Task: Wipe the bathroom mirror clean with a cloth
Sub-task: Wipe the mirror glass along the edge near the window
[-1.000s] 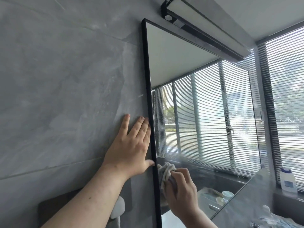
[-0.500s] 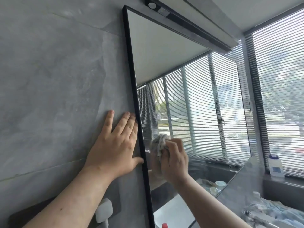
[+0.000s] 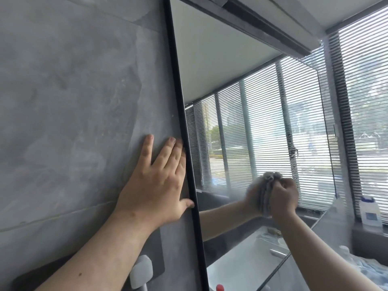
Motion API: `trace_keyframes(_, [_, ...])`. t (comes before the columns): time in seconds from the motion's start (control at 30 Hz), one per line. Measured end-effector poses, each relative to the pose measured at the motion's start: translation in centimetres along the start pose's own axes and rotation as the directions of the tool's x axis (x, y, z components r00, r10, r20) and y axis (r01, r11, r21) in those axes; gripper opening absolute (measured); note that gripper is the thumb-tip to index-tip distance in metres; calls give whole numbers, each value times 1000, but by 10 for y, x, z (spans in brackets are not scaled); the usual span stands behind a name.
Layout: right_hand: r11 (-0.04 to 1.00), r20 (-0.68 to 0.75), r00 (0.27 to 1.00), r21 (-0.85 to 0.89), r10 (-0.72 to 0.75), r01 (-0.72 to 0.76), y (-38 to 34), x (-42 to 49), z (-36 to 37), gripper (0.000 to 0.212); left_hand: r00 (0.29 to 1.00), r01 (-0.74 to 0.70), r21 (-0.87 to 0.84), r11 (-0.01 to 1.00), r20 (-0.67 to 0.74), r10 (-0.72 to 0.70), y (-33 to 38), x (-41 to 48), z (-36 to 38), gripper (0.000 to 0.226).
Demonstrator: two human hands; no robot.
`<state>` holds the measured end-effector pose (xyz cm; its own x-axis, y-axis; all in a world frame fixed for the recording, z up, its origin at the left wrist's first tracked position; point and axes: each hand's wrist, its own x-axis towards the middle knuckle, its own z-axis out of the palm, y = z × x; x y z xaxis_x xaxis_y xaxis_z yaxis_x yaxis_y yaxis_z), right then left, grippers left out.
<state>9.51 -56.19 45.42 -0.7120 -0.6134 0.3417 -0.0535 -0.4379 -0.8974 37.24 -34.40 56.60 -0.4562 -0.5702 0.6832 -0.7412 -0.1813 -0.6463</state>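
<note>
— Both hands are up. What are they doing?

— From the head view, the left hand (image 3: 155, 185) lies flat and open on the gray wall (image 3: 69, 101), right beside the mirror's black frame (image 3: 180, 114). The right hand (image 3: 283, 196) squeezes a bunched cloth (image 3: 267, 185) against the mirror (image 3: 241, 133).

— Which way does the glass go?

— Tall, up and down. Most of it sits above the cloth and off to its left. The right hand is nearer.

— Anything hidden?

— The mirror's top and bottom are cut off. Dirt is hard to see.

legible text: none | white plastic bottle with blue label (image 3: 371, 213) on the window ledge: label print too small and blurred to read | numbers, brands, signs: none readable
</note>
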Motion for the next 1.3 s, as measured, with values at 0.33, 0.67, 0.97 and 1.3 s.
trace_keyframes(0.33, [705, 147, 692, 72, -707, 705, -79, -136, 16, 29, 1000, 11, -30, 999, 19, -11, 0, 0, -2, 110])
trace_keyframes(0.67, [753, 94, 749, 22, -656, 657, -85, -94, 29, 30, 1000, 11, -75, 997, -3, -11, 1, -1, 1, 110])
trace_keyframes(0.97, [995, -93, 994, -91, -55, 47, -64, 5, 20, 39, 1000, 1, -80, 997, 1, -1, 1, -1, 1, 111])
trace_keyframes(1.3, [852, 128, 846, -20, -517, 524, -113, -89, 35, 19, 1000, 6, -54, 999, -3, -6, -1, 0, 2, 111])
